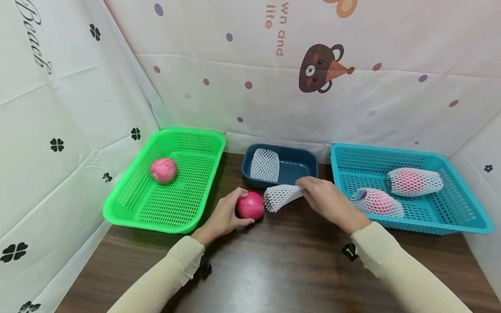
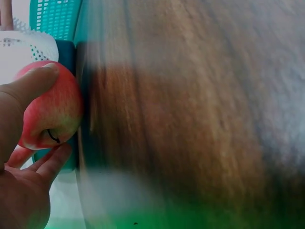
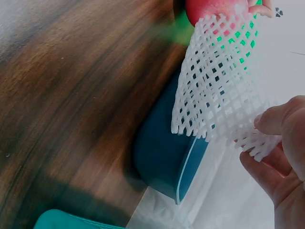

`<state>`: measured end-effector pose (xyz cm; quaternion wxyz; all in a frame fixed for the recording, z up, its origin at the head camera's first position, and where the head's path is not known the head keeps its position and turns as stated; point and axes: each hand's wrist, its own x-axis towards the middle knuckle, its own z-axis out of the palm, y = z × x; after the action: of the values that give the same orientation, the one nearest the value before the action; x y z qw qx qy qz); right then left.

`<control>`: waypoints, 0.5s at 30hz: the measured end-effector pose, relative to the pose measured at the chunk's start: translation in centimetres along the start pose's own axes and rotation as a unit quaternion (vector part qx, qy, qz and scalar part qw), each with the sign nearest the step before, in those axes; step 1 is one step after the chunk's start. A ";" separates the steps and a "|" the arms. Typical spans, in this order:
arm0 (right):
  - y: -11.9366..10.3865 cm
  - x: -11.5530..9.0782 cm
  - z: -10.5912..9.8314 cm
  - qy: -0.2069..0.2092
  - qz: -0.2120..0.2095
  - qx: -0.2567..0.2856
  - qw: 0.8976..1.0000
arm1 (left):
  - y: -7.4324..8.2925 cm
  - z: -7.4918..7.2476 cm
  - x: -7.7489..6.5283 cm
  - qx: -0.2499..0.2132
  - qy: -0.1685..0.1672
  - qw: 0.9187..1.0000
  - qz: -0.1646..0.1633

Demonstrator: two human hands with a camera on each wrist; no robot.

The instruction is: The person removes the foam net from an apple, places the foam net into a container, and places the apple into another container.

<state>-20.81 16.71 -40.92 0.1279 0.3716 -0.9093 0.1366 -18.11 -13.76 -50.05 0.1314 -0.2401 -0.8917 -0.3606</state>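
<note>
My left hand (image 1: 226, 214) grips a red apple (image 1: 251, 206) above the table, thumb on one side and fingers on the other. In the left wrist view the apple's stem (image 2: 53, 136) faces the fingertips. My right hand (image 1: 326, 199) pinches one end of a white foam net sleeve (image 1: 281, 196). The sleeve's other end reaches the apple's right side; in the right wrist view its mesh edge overlaps the apple (image 3: 217, 10). Through the mesh the sleeve looks hollow. Behind both hands stands a dark blue tray (image 1: 297, 169) with another foam net (image 1: 265, 165) in it.
A green basket (image 1: 205, 192) on the left holds one bare apple (image 1: 163, 170). On the right, a blue basket (image 1: 457, 222) holds two net-wrapped fruits (image 1: 413, 182). Printed white cloth (image 1: 271, 105) walls the back and sides of the dark wooden table (image 1: 269, 272).
</note>
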 end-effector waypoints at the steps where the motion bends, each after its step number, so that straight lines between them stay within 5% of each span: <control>1: 0.0 0.1 -0.1 0.005 -0.004 0.004 1.000 | 0.0 0.0 0.0 0.000 0.001 1.000 -0.001; 8: -0.1 0.8 -0.8 0.009 0.016 0.022 1.000 | -0.1 -0.1 0.0 0.001 0.006 1.000 0.012; 15: -0.2 1.9 -1.4 0.018 -0.014 0.015 1.000 | -0.1 0.0 0.0 0.002 0.004 1.000 0.010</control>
<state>-21.80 15.87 -39.00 0.1403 0.3832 -0.8997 0.1547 -18.13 -13.78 -50.13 0.1388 -0.2474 -0.8894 -0.3585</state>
